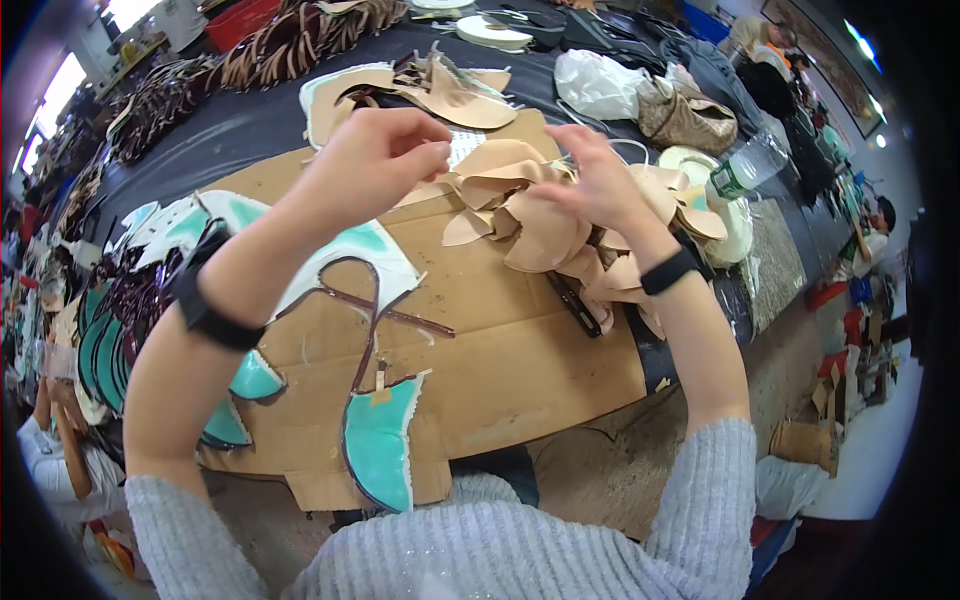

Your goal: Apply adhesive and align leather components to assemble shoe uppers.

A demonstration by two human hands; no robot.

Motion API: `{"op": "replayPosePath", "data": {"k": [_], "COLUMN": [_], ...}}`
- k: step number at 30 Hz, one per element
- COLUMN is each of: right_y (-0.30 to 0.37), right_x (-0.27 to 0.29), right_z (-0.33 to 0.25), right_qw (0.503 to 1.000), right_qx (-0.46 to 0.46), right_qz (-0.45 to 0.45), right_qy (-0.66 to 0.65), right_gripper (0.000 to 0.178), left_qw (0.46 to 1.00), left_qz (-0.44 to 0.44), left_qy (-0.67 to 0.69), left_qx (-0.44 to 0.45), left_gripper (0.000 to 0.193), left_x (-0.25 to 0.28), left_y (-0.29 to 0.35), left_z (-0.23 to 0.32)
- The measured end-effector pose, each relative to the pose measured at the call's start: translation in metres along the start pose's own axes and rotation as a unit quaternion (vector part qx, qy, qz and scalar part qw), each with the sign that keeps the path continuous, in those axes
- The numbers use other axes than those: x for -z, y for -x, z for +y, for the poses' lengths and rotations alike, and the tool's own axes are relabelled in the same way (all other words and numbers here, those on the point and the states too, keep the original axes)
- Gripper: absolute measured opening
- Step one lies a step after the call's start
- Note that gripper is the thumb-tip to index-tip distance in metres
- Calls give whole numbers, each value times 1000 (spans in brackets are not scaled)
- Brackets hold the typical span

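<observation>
My left hand (385, 160) is raised over the far part of the cardboard sheet, its fingers curled and the thumb close to the fingertips. Whether anything small is pinched there does not show. My right hand (600, 190) hovers above a heap of beige leather-like pieces (540, 230), fingers apart and nothing between them. Nearer to me lies a turquoise curved piece (382, 440) with dark edging, joined to a loop of brown strip (375, 310). White and turquoise pieces (370, 250) lie under my left forearm. Beyond my left hand is a stack of beige pieces (440, 95).
The cardboard sheet (500, 370) covers the near table. A dark pen-like tool (575, 305) lies by the heap. At right are a plastic bottle (750, 165) and a grey slab (772, 260). Dark strips (300, 45), a white bag (600, 85) and tape rolls (493, 33) lie farther back.
</observation>
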State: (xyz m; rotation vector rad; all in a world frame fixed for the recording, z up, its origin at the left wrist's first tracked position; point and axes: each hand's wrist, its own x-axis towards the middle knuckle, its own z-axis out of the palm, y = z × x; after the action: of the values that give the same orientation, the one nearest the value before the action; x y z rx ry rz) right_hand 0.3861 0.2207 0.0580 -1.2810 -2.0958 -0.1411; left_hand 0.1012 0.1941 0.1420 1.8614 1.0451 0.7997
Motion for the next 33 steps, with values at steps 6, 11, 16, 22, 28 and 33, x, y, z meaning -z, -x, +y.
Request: {"op": "replayPosePath", "data": {"k": [6, 11, 16, 22, 28, 33], "right_y": [-24, -38, -22, 6, 69, 101], "right_x": [0, 56, 81, 94, 111, 100], "right_z": [31, -5, 22, 38, 101, 90], "right_qw": [988, 970, 952, 968, 874, 758], "right_qx": [-122, -161, -161, -130, -477, -551], "right_qz": [7, -11, 21, -38, 30, -7], "right_qy": [-98, -184, -260, -211, -84, -350], "right_gripper": [19, 18, 17, 21, 29, 35], "left_qw": [998, 994, 987, 998, 936, 913], "left_qz": [25, -23, -53, -48, 127, -88], "left_qy": [30, 1, 130, 31, -274, -245], "left_qx": [45, -104, -75, 25, -181, -314], "left_gripper": [45, 82, 25, 27, 48, 54], "left_x": [-13, -61, -104, -94, -125, -212], "left_y": [-56, -81, -99, -121, -117, -94], "left_z": [-1, 8, 31, 17, -44, 2]}}
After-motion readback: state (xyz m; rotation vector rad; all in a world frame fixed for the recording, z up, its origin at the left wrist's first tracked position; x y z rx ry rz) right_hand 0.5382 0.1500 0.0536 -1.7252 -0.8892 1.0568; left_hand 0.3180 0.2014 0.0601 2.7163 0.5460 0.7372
